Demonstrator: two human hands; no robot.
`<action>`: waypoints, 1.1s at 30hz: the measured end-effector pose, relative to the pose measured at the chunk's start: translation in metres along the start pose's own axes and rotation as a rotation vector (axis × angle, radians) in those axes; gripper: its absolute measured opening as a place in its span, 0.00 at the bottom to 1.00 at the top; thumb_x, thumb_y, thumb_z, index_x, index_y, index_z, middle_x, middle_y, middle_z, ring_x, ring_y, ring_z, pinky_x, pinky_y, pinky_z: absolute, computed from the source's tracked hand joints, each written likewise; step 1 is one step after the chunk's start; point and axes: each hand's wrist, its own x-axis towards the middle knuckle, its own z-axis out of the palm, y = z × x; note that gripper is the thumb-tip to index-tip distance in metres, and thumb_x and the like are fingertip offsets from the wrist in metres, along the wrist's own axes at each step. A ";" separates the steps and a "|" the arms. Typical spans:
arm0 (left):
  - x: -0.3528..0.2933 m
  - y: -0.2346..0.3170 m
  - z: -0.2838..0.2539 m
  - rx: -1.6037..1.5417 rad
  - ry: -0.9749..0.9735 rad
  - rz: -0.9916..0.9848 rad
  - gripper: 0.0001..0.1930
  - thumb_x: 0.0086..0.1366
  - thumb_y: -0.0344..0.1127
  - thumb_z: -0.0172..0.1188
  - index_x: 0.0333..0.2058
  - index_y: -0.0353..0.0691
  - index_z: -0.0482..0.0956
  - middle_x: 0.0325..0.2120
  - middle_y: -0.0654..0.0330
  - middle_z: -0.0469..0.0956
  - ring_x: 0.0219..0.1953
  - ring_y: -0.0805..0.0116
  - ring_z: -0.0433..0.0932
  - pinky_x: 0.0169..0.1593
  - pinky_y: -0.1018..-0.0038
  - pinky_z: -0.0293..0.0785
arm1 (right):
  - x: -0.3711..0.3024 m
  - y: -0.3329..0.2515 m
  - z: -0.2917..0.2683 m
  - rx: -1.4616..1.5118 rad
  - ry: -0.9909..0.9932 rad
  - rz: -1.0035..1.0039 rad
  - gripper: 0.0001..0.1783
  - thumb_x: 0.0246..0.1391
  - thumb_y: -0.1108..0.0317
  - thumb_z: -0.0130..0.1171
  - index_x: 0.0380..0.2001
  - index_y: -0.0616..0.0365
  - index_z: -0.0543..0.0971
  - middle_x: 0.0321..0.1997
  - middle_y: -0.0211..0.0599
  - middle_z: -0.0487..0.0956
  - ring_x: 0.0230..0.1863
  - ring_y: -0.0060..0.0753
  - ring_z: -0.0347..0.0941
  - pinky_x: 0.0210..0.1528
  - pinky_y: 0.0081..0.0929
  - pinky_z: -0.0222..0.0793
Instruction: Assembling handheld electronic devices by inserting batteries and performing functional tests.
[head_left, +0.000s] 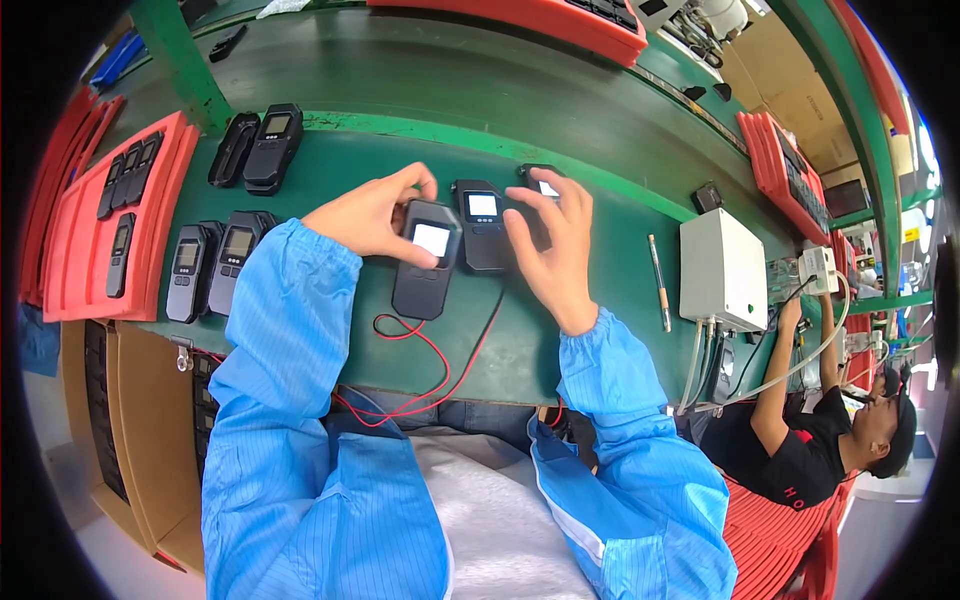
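My left hand point(378, 215) grips a black handheld device point(425, 290) with a lit white screen, thumb on its front and fingers at its upper edge. Just right of it, a second black handheld device point(484, 240) lies on the green bench, its screen also lit. My right hand point(560, 240) is open, fingers spread and curved, over a third lit device point(541, 178) that they partly hide. Whether the fingertips touch that device I cannot tell. A red wire point(440, 355) loops on the bench below the held device and runs over the front edge.
Several similar devices point(240, 250) stand at the left, beside a red foam tray point(150, 215) holding more. A pen point(660, 283) and a white box point(722, 270) with cables are at the right. Beyond them, a co-worker point(800, 440) reaches over the bench. A cardboard box point(150, 420) sits lower left.
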 end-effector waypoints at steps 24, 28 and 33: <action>0.027 -0.002 0.030 -0.361 0.507 0.176 0.12 0.65 0.36 0.63 0.44 0.38 0.78 0.32 0.65 0.80 0.35 0.80 0.76 0.40 0.81 0.70 | -0.004 0.005 0.008 0.082 -0.080 0.044 0.09 0.53 0.69 0.61 0.39 0.55 0.81 0.47 0.36 0.78 0.53 0.42 0.69 0.56 0.38 0.62; 0.034 -0.014 0.029 -0.415 0.518 0.155 0.12 0.65 0.37 0.62 0.44 0.38 0.78 0.33 0.65 0.81 0.35 0.80 0.76 0.40 0.81 0.71 | -0.002 0.003 0.006 0.100 -0.078 0.053 0.10 0.52 0.70 0.61 0.40 0.55 0.81 0.47 0.36 0.78 0.53 0.43 0.69 0.57 0.38 0.62; 0.041 -0.022 0.030 -0.438 0.543 0.137 0.12 0.66 0.38 0.61 0.44 0.38 0.78 0.33 0.64 0.81 0.35 0.79 0.76 0.40 0.81 0.70 | -0.003 0.006 0.006 0.101 -0.084 0.058 0.11 0.52 0.70 0.61 0.40 0.55 0.81 0.47 0.37 0.79 0.53 0.43 0.69 0.57 0.38 0.62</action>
